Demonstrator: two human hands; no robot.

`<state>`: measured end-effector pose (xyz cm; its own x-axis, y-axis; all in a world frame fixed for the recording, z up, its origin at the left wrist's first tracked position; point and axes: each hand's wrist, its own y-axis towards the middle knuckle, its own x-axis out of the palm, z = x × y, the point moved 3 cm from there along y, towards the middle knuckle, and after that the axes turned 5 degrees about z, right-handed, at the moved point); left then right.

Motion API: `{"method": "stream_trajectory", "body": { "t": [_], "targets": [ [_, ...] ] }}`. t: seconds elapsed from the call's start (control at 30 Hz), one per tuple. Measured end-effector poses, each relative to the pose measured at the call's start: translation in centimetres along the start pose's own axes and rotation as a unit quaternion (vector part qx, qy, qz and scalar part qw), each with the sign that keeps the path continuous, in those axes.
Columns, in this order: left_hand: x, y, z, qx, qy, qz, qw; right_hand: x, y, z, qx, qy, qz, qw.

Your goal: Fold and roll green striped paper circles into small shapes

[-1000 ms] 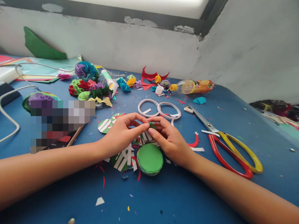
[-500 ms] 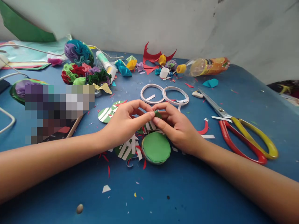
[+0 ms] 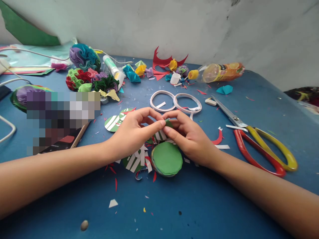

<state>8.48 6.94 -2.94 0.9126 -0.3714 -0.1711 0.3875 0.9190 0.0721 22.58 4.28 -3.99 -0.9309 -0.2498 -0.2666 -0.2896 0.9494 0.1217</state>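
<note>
A small piece of green paper [image 3: 168,123] is pinched between the fingertips of my left hand [image 3: 142,127] and my right hand [image 3: 185,134], mostly hidden by the fingers. Just below the hands lies a stack of round green paper [image 3: 166,158] on the blue table [image 3: 159,205]. Green discs with white strips [image 3: 113,123] lie beside my left hand; another striped disc [image 3: 134,161] is under its wrist. More striped paper shows beneath the joined fingertips, partly covered.
Two rolls of white tape [image 3: 162,109] lie beyond the hands. Large scissors [image 3: 249,136] with red and yellow handles rest at right. A plastic bottle [image 3: 221,72], glue stick [image 3: 111,64] and ruffled paper balls [image 3: 84,57] lie farther back. Paper scraps [image 3: 113,203] are scattered around.
Both hands keep their pinch on the green paper with almost no movement. The whole view has shifted very slightly.
</note>
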Motion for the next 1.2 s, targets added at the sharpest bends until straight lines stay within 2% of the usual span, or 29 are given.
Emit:
{"method": "stream_trajectory", "body": {
  "t": [0.3,0.47,0.63,0.87,1.03,1.2],
  "targets": [
    [-0.11,-0.02,0.02,0.001,0.008,0.007,1.000,0.14,-0.01,-0.09,0.002,0.014,-0.001,1.000],
    [-0.16,-0.03,-0.13,0.004,-0.002,0.009,1.000,-0.34,0.08,0.23,0.014,0.071,0.070,0.995],
    [-0.25,-0.01,-0.21,0.000,-0.011,0.007,1.000,-0.48,0.12,0.23,0.005,-0.003,0.047,0.999],
    [-0.17,0.00,-0.12,-0.005,0.009,0.007,1.000,-0.22,0.01,-0.06,0.009,-0.022,0.013,1.000],
    [-0.15,-0.18,-0.06,-0.010,0.020,0.009,1.000,-0.28,-0.09,-0.17,-0.004,-0.033,0.019,0.999],
    [-0.22,-0.32,-0.03,-0.009,0.050,0.010,0.999,-0.33,-0.22,-0.42,-0.034,-0.086,0.035,0.995]
  ]
}}
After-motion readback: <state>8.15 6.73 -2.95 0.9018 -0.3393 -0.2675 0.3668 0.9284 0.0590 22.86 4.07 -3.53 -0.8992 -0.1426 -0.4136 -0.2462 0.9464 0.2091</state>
